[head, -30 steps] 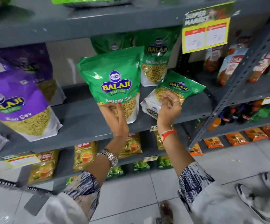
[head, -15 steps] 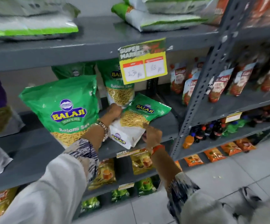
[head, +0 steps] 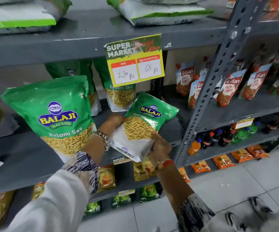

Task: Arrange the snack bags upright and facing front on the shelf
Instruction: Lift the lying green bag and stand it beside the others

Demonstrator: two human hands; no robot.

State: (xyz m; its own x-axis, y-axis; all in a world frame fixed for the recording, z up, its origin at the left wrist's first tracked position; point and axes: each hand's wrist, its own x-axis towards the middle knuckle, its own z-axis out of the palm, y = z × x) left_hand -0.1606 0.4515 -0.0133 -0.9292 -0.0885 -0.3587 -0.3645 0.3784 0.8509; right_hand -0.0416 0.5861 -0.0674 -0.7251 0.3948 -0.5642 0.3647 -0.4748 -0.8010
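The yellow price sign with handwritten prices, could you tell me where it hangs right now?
The yellow price sign hangs from the front edge of the upper grey shelf, centre of the head view, directly above the tilted green bag held in both hands.

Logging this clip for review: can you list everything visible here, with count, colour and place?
Tilted snack bag: one, green and white, middle shelf, held by both hands.
Upright snack bag: one, green, front of the middle shelf, left.
Rear snack bags: at least two, green, behind.
Price sign: one, yellow and green, on the shelf edge above.
Ketchup pouches: several, red and white, right bay.
Drink bottles: several, dark and orange, lower right.
Left hand: at the tilted bag's left edge.
Right hand: at its lower corner.
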